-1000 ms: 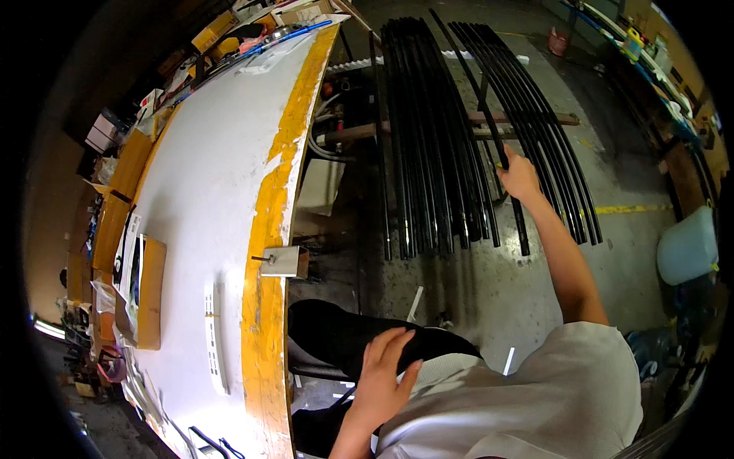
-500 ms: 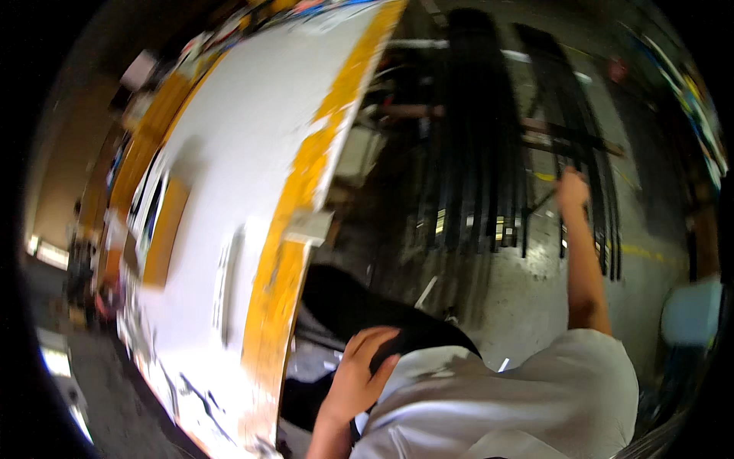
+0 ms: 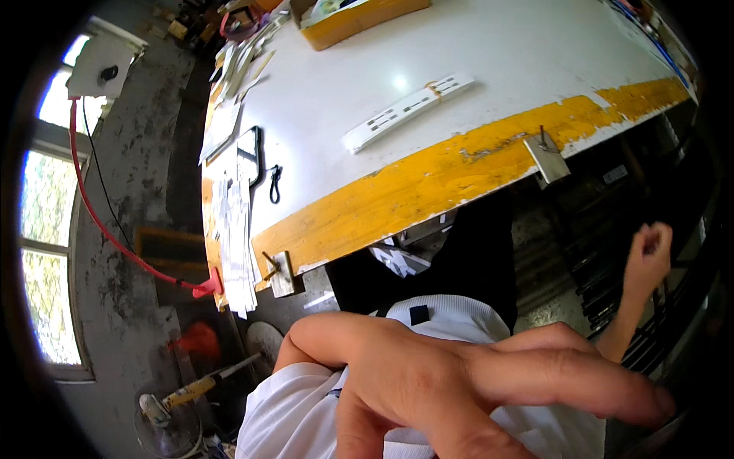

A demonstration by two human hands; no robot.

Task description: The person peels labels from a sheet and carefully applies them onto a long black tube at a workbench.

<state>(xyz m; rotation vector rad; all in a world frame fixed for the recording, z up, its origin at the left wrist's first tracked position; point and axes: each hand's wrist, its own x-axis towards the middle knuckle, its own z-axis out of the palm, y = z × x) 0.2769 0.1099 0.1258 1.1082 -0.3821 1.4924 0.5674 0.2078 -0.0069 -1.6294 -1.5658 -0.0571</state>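
Head view has swung from the black rods to the white table (image 3: 489, 69), my left hand (image 3: 459, 382) open and empty at lower centre, my right hand (image 3: 648, 256) fisted, its contents unclear.

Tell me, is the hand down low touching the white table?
Apart. The head view shows the left hand spread over the white shirt, well below the white table's yellow edge.

Above the left hand (image 3: 459, 382) the bench (image 3: 520, 69) is white with a worn yellow edge. The shirt (image 3: 451, 317) beside the hand is white; the cable (image 3: 99, 222) is red.
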